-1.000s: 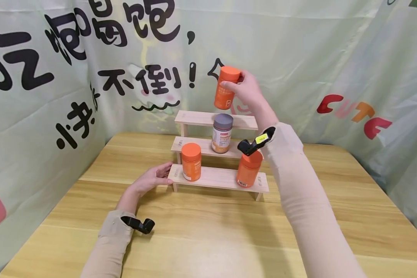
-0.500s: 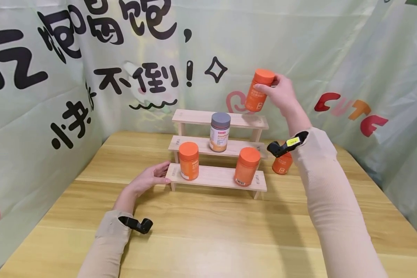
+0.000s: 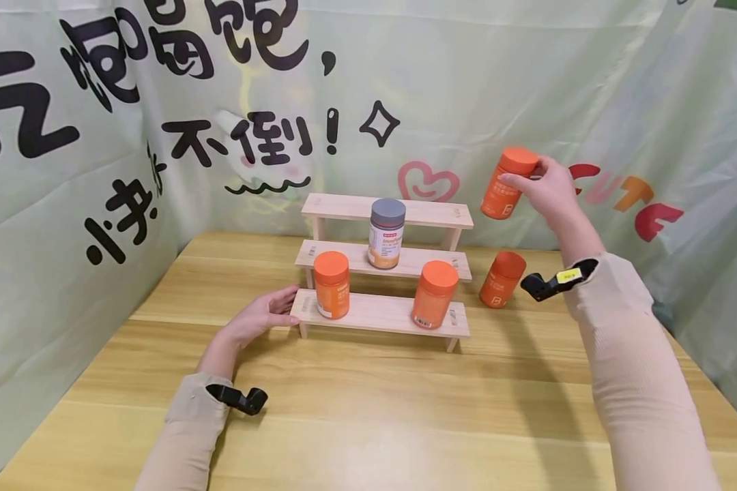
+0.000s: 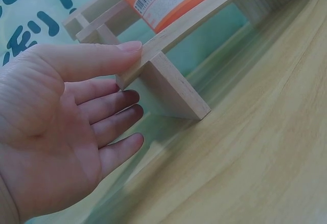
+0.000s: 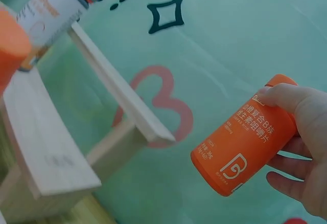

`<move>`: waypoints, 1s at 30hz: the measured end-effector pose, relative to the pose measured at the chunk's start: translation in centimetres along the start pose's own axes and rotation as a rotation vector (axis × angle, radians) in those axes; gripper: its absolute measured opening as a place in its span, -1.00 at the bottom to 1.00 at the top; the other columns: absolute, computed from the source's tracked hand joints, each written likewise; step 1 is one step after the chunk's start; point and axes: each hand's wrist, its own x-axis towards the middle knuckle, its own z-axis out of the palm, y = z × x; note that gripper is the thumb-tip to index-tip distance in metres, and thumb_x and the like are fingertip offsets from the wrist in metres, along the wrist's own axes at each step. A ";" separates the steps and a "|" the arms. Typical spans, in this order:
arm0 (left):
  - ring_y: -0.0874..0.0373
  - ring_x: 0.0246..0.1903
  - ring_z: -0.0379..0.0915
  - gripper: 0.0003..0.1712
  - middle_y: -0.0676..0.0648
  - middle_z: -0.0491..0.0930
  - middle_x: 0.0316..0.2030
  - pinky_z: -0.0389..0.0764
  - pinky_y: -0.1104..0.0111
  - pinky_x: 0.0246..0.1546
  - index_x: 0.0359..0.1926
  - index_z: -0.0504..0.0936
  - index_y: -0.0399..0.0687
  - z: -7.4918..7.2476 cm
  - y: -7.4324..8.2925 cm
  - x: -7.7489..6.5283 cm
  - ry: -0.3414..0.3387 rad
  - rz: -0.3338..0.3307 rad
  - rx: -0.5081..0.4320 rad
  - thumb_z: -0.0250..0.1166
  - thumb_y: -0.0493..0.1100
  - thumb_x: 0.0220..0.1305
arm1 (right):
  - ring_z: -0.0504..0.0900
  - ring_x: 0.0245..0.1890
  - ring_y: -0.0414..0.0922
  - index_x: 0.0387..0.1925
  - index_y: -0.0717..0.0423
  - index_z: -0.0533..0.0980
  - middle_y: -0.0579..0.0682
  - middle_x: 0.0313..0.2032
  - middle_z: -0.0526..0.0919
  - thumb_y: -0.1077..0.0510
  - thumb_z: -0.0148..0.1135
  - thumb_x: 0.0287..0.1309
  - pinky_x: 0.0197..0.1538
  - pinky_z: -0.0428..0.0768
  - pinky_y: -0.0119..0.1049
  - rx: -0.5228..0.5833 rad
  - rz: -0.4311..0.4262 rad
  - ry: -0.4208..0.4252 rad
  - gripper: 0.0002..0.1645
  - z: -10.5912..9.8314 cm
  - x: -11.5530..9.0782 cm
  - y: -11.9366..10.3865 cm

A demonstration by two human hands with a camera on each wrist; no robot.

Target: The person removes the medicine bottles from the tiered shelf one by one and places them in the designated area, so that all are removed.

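My right hand [image 3: 549,191] grips an orange supplement bottle [image 3: 508,184] near its cap, raised in the air to the right of a three-tier wooden display stand [image 3: 381,314]. In the right wrist view the bottle [image 5: 245,137] tilts, its printed label towards the camera. My left hand [image 3: 261,317] pinches the left end of the stand's lowest shelf. The left wrist view has the thumb [image 4: 110,58] on top of that shelf's end, the index finger at its underside, and the other fingers loosely bent below.
Orange bottles stand at the left [image 3: 333,286] and right [image 3: 435,296] of the lowest shelf. A grey-capped bottle [image 3: 387,235] stands on the middle shelf. Another orange bottle [image 3: 502,281] is on the wooden table [image 3: 356,409], right of the stand. A printed curtain [image 3: 497,82] hangs behind.
My right hand has carried the orange bottle from above the top shelf out to the right and lower, uncovering the bottle on the table. The left hand keeps its place at the stand.
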 end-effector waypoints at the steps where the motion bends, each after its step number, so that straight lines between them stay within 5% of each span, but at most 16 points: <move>1: -0.28 0.33 -0.15 -0.07 -0.40 -0.11 0.36 -0.08 0.01 0.32 0.37 -0.11 -0.45 0.0 0.0 0.0 -0.001 0.001 -0.002 0.26 -0.29 0.14 | 0.38 -0.04 -0.09 0.28 0.23 0.22 0.06 0.03 0.41 -0.16 0.19 0.11 0.00 0.40 -0.23 -0.004 -0.001 0.004 -0.17 -0.3 -0.1 0.4; 15: -0.26 0.33 -0.14 -0.07 -0.39 -0.09 0.36 -0.07 0.01 0.33 0.38 -0.10 -0.43 0.1 0.1 0.1 0.008 -0.008 -0.024 0.26 -0.30 0.14 | 0.34 -0.12 -0.13 0.33 0.24 0.14 0.18 0.09 0.34 -0.31 0.12 0.09 -0.14 0.39 -0.30 -0.105 0.062 0.013 -0.02 -4.2 -2.7 7.9; 24: -0.25 0.34 -0.15 -0.06 -0.38 -0.10 0.37 -0.09 0.02 0.33 0.38 -0.10 -0.41 0.0 0.0 0.1 0.009 -0.014 -0.016 0.27 -0.29 0.13 | 0.29 -0.27 -0.34 0.30 0.31 0.13 -0.20 -0.14 0.34 -0.24 0.14 0.12 -0.20 0.35 -0.37 -0.098 0.116 0.046 -0.06 -6.1 -4.5 12.2; 30: -0.25 0.34 -0.15 -0.06 -0.38 -0.09 0.37 -0.09 0.02 0.33 0.38 -0.09 -0.41 0.0 0.0 0.0 0.011 -0.027 -0.019 0.27 -0.29 0.13 | 0.30 -0.27 -0.29 0.31 0.36 0.11 0.05 -0.07 0.38 -0.22 0.14 0.13 -0.25 0.33 -0.35 -0.130 0.150 0.043 -0.04 -6.0 -5.7 14.8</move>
